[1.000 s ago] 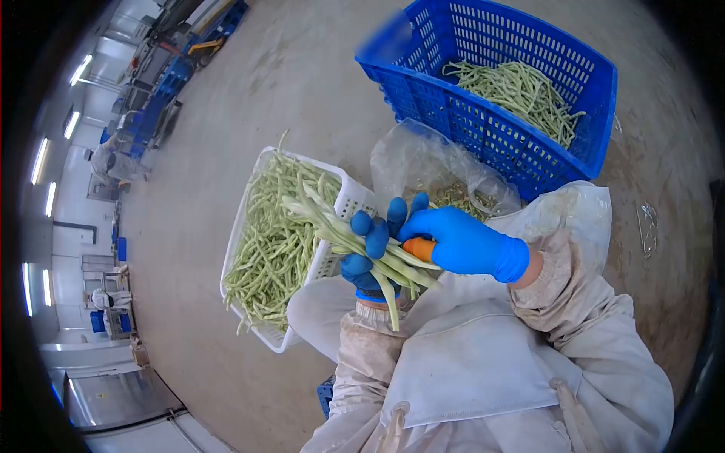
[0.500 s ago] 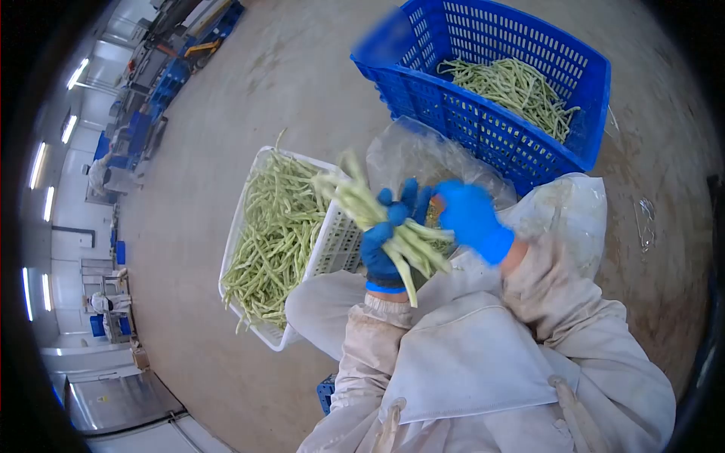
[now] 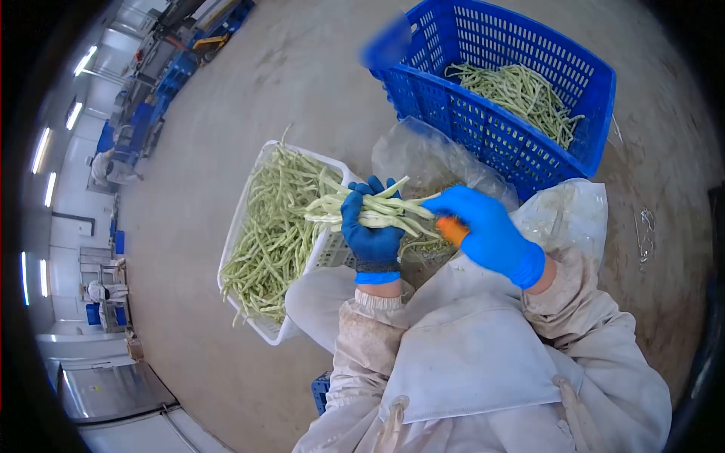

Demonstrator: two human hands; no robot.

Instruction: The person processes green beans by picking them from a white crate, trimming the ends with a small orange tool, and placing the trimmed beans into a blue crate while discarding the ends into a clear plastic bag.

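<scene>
Clearly, in the head view, the left hand point(image 3: 370, 234), in a dark blue glove, sits close to the middle of the scene, its fingers wrapped around a bunch of pale green beans point(image 3: 396, 213). The bunch lies nearly level, its ends poking out of the grip towards nine o'clock and three o'clock. Towards three o'clock, the right hand point(image 3: 487, 234), in a brighter blue glove, is closed on an orange object point(image 3: 451, 230), which is blurred. Its fingertips are right at the ends of the beans; whether they touch, I cannot tell.

Towards nine o'clock, just beside the left hand, a tilted white basket point(image 3: 332, 253) is heaped with more beans point(image 3: 276, 234). Between one and two o'clock, a clear plastic bag point(image 3: 411, 151) with small green bits inside lies near both hands. Beyond it in that direction, a blue crate point(image 3: 491, 143) holds a smaller pile of beans point(image 3: 521, 98). Towards five o'clock spreads the wearer's white apron point(image 3: 468, 362). Well apart, towards ten o'clock, a person in white point(image 3: 113, 166) bends near some equipment.
</scene>
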